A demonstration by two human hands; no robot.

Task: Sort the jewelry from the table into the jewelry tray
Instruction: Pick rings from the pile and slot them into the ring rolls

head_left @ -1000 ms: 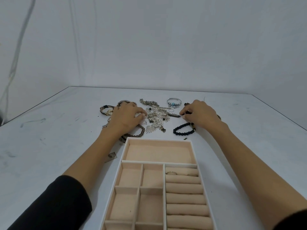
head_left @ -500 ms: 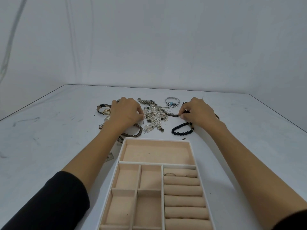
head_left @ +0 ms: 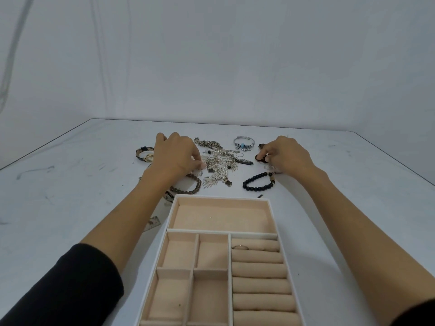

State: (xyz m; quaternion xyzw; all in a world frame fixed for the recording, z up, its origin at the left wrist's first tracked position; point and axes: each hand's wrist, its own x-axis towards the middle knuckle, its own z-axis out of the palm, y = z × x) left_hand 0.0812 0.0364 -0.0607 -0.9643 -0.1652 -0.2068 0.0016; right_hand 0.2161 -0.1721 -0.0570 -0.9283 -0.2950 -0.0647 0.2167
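Flanking with both forearms the white, beige-lined jewelry tray (head_left: 221,230) at the tabletop's near edge, one thin silver ring (head_left: 240,247) sitting in its farthest roll slot. Arching wrists over a black bead bracelet (head_left: 256,183) and a brown bead bracelet (head_left: 189,188) just beyond. Curling the left hand (head_left: 175,156) onto a tangled heap of silver chains (head_left: 222,161) mid-tabletop, grip impossible to tell; pinching a small dark piece (head_left: 259,157) with the right hand (head_left: 286,156). Lying farthest, a blue-charmed silver bangle (head_left: 243,143).

This is looking like a bare studio or work room rather than a lived-in home. A scuffed, marked white table (head_left: 58,191) is standing in a corner of plain white walls (head_left: 223,62), carrying a heap of jewelry (head_left: 221,161) and a partitioned tray (head_left: 170,215).
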